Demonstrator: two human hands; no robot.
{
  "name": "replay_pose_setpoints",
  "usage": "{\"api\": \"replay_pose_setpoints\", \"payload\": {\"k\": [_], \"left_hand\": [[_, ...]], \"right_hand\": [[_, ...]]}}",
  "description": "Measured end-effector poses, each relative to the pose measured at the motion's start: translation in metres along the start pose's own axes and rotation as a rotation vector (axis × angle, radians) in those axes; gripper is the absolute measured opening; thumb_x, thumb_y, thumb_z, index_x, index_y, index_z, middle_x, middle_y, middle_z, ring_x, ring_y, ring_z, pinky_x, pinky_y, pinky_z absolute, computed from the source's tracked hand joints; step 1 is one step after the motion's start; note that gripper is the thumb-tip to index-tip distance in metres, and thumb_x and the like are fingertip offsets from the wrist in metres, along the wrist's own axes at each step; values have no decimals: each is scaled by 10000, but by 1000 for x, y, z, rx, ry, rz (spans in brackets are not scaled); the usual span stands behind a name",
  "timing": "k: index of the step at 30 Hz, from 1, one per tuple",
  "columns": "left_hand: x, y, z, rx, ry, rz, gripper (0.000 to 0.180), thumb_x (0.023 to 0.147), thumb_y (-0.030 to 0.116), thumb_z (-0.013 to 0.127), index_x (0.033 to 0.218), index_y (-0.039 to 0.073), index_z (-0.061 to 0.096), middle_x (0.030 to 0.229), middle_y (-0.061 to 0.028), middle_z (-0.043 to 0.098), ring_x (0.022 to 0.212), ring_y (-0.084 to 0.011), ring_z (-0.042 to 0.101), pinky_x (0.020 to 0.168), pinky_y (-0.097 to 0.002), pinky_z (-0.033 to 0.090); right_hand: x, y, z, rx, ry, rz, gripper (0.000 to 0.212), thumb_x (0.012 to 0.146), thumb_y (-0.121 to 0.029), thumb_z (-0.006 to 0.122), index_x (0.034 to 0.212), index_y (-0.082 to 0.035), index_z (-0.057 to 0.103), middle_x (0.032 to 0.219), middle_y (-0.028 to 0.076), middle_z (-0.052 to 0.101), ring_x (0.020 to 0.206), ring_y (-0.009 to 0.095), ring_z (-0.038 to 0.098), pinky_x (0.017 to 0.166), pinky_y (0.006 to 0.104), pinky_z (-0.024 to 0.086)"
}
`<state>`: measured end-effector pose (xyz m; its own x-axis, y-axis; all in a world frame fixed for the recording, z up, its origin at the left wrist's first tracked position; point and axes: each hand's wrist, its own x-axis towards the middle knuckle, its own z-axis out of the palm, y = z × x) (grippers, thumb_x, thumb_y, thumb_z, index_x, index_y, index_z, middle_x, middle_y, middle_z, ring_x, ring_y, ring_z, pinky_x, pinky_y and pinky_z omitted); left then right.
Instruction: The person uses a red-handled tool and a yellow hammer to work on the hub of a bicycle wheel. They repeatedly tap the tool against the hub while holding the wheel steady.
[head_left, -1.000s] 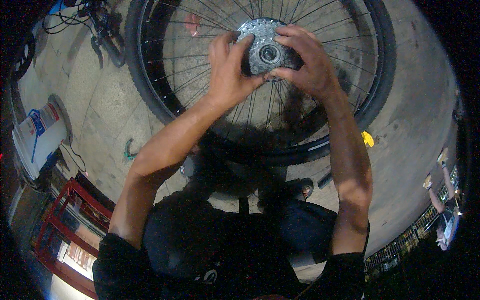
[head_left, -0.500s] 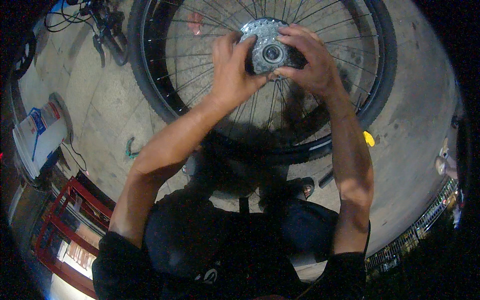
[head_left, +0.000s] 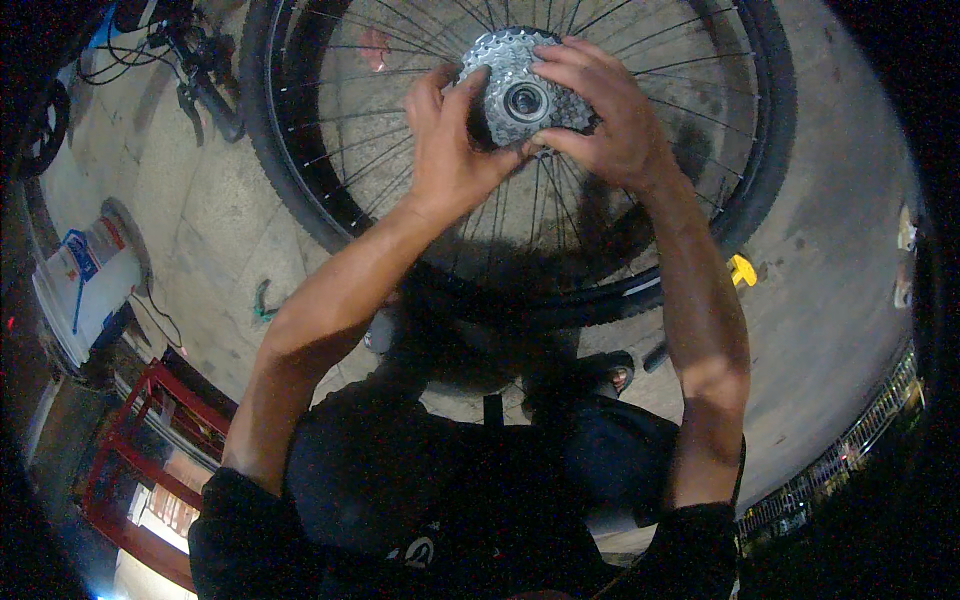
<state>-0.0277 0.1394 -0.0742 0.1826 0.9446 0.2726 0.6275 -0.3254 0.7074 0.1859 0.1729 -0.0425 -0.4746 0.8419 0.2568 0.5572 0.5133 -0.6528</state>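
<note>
- Spoked wheel (head_left: pixel 272 160): lies before the person.
- Left hand (head_left: pixel 440 140): half-curled, fingers and thumb gripping the left and lower edges of the sprocket cassette (head_left: pixel 512 75).
- Sprocket cassette: at the wheel's middle; more lit teeth show lower right than half a second ago, suggesting a slight turn or tilt.
- Right hand (head_left: pixel 612 120): part-open, gripping its right side, hold unchanged.

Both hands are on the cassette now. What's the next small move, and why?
Probably a gentle, even rock of the cassette with both hands: the left hand grips its left side, the right hand its right, so it's held evenly. How it sits on the wheel is hidden behind it, so a light test seems safer than force.
</note>
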Motion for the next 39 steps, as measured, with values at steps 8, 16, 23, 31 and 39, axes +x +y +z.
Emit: {"api": "replay_pose_setpoints", "payload": {"k": [8, 16, 23, 31, 39], "left_hand": [[-1, 1, -2, -6, -2, -14, 901, 590, 349, 922, 1313, 47, 478, 1278, -268, 425, 1176, -441, 430, 999, -502, 382], [1, 3, -1, -39, -8, -28, 895, 586, 333, 925, 1303, 42, 474, 1241, -246, 430, 1146, -423, 438, 977, -495, 392], [-2, 0, 0, -58, -17, -66, 911, 560, 262, 924, 1315, 47, 461, 1281, -261, 396, 1176, -437, 421, 999, -502, 386], [-2, 0, 1, -100, 1, -53, 894, 563, 202, 885, 1321, 56, 435, 1292, -280, 410, 1186, -457, 428, 998, -514, 389], [-1, 5, -1, -128, -4, -111, 858, 576, 185, 875, 1308, 62, 443, 1296, -260, 428, 1188, -448, 442, 988, -518, 391]], "right_hand": [[-1, 3, 2, 12, 17, -28, 693, 615, -175, 853, 1260, -122, 606, 1337, 97, 574, 1301, 351, 470, 1104, 452, 381], [1, -1, -1, -8, -3, -9, 697, 609, -169, 849, 1260, -122, 605, 1349, 91, 568, 1306, 354, 459, 1106, 459, 376], [7, -11, -1, -5, -6, 15, 688, 607, -206, 836, 1238, -92, 587, 1299, 122, 581, 1267, 358, 486, 1093, 462, 378], [15, -25, 12, 17, 164, 72, 630, 613, -288, 842, 1141, -49, 595, 1177, 149, 616, 1135, 355, 562, 1016, 458, 424], [13, -33, 19, 27, 208, 185, 578, 655, -137, 800, 1160, -52, 531, 1222, 170, 585, 1132, 359, 554, 1018, 419, 424]]}}
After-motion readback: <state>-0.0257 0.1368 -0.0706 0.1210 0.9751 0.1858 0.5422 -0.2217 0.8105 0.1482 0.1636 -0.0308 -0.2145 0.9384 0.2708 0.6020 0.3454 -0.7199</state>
